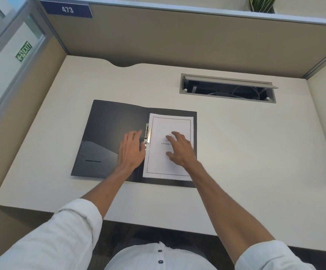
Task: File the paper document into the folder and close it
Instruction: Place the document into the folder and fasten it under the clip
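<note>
A black folder (107,129) lies open on the desk, its left flap with an inner pocket spread out to the left. A white printed paper document (168,166) rests on the folder's right half, its left edge against the metal clip (147,133) at the spine. My left hand (132,151) lies flat beside the clip, fingers at the metal. My right hand (179,149) presses on the middle of the document with fingers spread, hiding part of the print.
The cream desk (245,152) has an open cable tray (228,88) with wires at the back right. Brown partition walls enclose the desk at the back and both sides. The desk's front edge runs close to my body.
</note>
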Motion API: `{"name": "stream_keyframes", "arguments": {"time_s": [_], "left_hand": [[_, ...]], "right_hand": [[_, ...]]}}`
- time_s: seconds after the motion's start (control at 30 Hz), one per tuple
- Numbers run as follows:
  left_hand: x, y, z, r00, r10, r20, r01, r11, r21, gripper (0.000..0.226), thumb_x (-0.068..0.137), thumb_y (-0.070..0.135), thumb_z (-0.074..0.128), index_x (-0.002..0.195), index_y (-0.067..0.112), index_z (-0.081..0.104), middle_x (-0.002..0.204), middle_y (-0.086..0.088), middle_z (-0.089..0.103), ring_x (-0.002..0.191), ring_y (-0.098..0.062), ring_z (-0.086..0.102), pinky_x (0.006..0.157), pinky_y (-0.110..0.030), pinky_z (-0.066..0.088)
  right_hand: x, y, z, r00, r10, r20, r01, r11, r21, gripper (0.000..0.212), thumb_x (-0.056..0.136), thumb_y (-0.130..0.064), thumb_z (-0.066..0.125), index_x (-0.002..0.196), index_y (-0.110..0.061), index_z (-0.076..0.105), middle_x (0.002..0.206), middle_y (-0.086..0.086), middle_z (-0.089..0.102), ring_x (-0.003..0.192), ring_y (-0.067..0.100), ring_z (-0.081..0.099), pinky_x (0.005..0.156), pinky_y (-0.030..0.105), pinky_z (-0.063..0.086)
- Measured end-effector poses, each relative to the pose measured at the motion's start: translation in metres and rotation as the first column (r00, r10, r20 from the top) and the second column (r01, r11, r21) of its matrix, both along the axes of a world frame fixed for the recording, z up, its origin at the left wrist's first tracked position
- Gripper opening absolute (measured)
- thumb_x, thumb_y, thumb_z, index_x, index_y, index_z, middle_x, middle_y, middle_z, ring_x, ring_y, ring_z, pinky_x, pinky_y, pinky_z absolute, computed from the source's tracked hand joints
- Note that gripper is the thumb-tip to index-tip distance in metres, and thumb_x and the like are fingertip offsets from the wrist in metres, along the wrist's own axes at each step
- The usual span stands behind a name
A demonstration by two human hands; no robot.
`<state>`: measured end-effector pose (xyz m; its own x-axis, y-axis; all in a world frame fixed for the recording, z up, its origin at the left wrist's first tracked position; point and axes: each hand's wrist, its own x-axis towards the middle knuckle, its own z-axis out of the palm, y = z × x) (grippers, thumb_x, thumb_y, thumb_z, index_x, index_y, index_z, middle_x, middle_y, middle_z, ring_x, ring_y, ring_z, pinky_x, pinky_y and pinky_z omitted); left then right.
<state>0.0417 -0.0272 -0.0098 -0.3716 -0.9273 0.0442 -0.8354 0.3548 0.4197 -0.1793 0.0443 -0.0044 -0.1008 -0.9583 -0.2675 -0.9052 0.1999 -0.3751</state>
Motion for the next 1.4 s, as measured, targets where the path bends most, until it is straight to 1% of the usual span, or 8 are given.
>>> {"name": "stream_keyframes", "arguments": {"time_s": [0.23, 0.43, 0.7, 0.9, 1.13, 1.23, 1.3, 1.4], "left_hand": [[-0.009, -0.033, 0.002, 1.0, -0.025, 0.007, 0.025, 1.0, 0.01, 0.05, 0.104, 0.02, 0.062, 0.152, 0.009, 0.056, 0.144, -0.012, 0.06, 0.134, -0.031, 0.056, 0.109, -0.048, 0.053], [-0.015, -0.049, 0.0, 0.998, -0.054, 0.039, 0.051, 0.997, 0.057, 0.055, 0.103, 0.019, 0.063, 0.156, 0.011, 0.053, 0.145, -0.013, 0.058, 0.135, -0.033, 0.054, 0.108, -0.05, 0.054], [-0.025, -0.065, -0.003, 0.982, -0.145, 0.123, 0.128, 0.982, 0.139, 0.061, 0.103, 0.012, 0.06, 0.162, 0.017, 0.047, 0.163, -0.011, 0.047, 0.151, -0.034, 0.043, 0.113, -0.06, 0.048], [-0.025, -0.07, -0.007, 0.977, -0.176, 0.12, 0.158, 0.977, 0.144, 0.052, 0.104, 0.006, 0.058, 0.155, 0.016, 0.057, 0.16, -0.009, 0.054, 0.15, -0.034, 0.044, 0.115, -0.059, 0.045], [-0.028, -0.076, -0.004, 0.97, -0.218, 0.106, 0.2, 0.967, 0.158, 0.058, 0.105, 0.002, 0.056, 0.161, 0.016, 0.051, 0.16, -0.006, 0.057, 0.15, -0.031, 0.044, 0.114, -0.057, 0.044], [-0.028, -0.078, -0.004, 0.965, -0.229, 0.126, 0.209, 0.966, 0.153, 0.054, 0.104, 0.001, 0.058, 0.156, 0.014, 0.056, 0.156, -0.007, 0.06, 0.148, -0.031, 0.046, 0.113, -0.054, 0.045], [-0.028, -0.077, 0.0, 0.973, -0.212, 0.093, 0.199, 0.971, 0.133, 0.047, 0.105, 0.003, 0.057, 0.151, 0.013, 0.059, 0.15, -0.009, 0.064, 0.144, -0.033, 0.051, 0.111, -0.054, 0.047], [-0.027, -0.072, 0.01, 0.986, -0.168, 0.007, 0.166, 0.979, 0.117, 0.028, 0.111, 0.011, 0.052, 0.136, 0.017, 0.061, 0.13, -0.007, 0.072, 0.118, -0.032, 0.064, 0.094, -0.051, 0.056]], "right_hand": [[0.004, -0.007, -0.005, 1.0, -0.001, -0.02, 0.002, 0.999, 0.039, 0.072, 0.094, -0.034, 0.075, 0.158, -0.022, 0.043, 0.172, 0.008, 0.027, 0.156, 0.03, 0.029, 0.125, 0.049, 0.03], [0.004, -0.007, -0.009, 1.0, -0.023, 0.015, 0.023, 0.998, 0.057, 0.073, 0.093, -0.033, 0.077, 0.156, -0.022, 0.043, 0.172, 0.006, 0.026, 0.155, 0.03, 0.032, 0.12, 0.051, 0.037], [0.003, -0.007, -0.011, 0.999, -0.034, 0.014, 0.033, 0.998, 0.052, 0.073, 0.091, -0.034, 0.079, 0.154, -0.024, 0.045, 0.171, 0.004, 0.028, 0.153, 0.029, 0.035, 0.118, 0.052, 0.04], [0.004, -0.006, -0.012, 0.999, -0.044, 0.02, 0.043, 0.998, 0.05, 0.074, 0.092, -0.036, 0.078, 0.156, -0.025, 0.043, 0.172, 0.002, 0.027, 0.154, 0.029, 0.034, 0.119, 0.052, 0.04], [0.003, -0.007, -0.011, 0.999, -0.041, 0.026, 0.04, 0.998, 0.057, 0.074, 0.091, -0.035, 0.078, 0.155, -0.025, 0.043, 0.171, 0.002, 0.027, 0.153, 0.029, 0.034, 0.119, 0.052, 0.042], [0.004, -0.006, -0.011, 0.999, -0.041, 0.023, 0.04, 0.998, 0.058, 0.074, 0.091, -0.035, 0.078, 0.155, -0.024, 0.042, 0.171, 0.003, 0.027, 0.153, 0.03, 0.034, 0.118, 0.051, 0.04], [0.004, -0.006, -0.013, 0.999, -0.044, 0.025, 0.043, 0.998, 0.056, 0.074, 0.091, -0.035, 0.078, 0.155, -0.025, 0.042, 0.171, 0.003, 0.026, 0.153, 0.03, 0.034, 0.119, 0.051, 0.04], [0.005, -0.005, -0.015, 0.998, -0.054, 0.03, 0.052, 0.997, 0.054, 0.075, 0.091, -0.035, 0.079, 0.155, -0.026, 0.041, 0.172, 0.002, 0.026, 0.153, 0.03, 0.034, 0.12, 0.051, 0.04]]}}
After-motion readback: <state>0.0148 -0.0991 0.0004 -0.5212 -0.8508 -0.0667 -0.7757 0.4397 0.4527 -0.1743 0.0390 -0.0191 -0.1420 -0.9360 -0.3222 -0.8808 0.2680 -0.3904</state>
